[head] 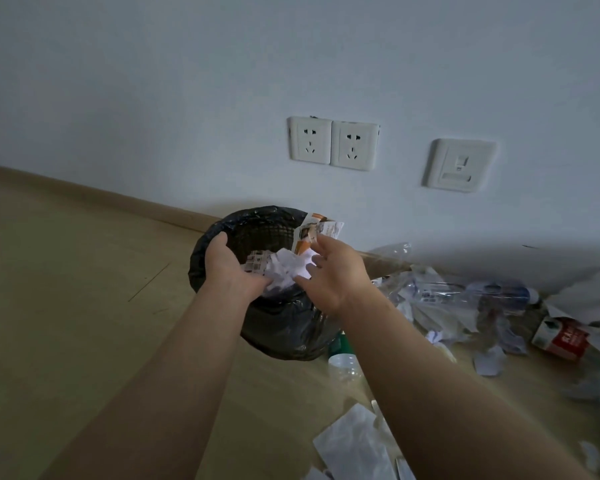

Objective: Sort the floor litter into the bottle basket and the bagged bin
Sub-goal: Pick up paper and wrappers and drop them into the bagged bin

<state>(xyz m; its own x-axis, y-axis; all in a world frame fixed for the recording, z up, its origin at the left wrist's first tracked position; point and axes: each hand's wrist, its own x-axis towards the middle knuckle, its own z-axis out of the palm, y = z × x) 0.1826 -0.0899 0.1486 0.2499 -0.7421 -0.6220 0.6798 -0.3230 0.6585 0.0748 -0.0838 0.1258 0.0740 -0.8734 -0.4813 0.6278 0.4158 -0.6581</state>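
Note:
The bagged bin point(284, 334), a dark woven basket lined with a black bag, stands on the wooden floor against the wall. Above its mouth is a wad of crumpled white paper point(291, 268), with a printed orange-and-white leaflet point(314, 235) sticking up behind it. My left hand point(227, 268) is at the wad's left with straight fingers touching its lower edge. My right hand point(333, 275) is at its right, fingers spread and loose, thumb near the leaflet. The paper sits between my two hands. No bottle basket is in view.
Litter lies on the floor right of the bin: clear plastic bottles point(482, 296), a red-labelled container point(561, 337), crumpled paper scraps point(487, 362), a clear cup point(343, 367) and white sheets point(354, 441) near me. Wall sockets point(333, 143) sit above the bin. Bare floor extends left.

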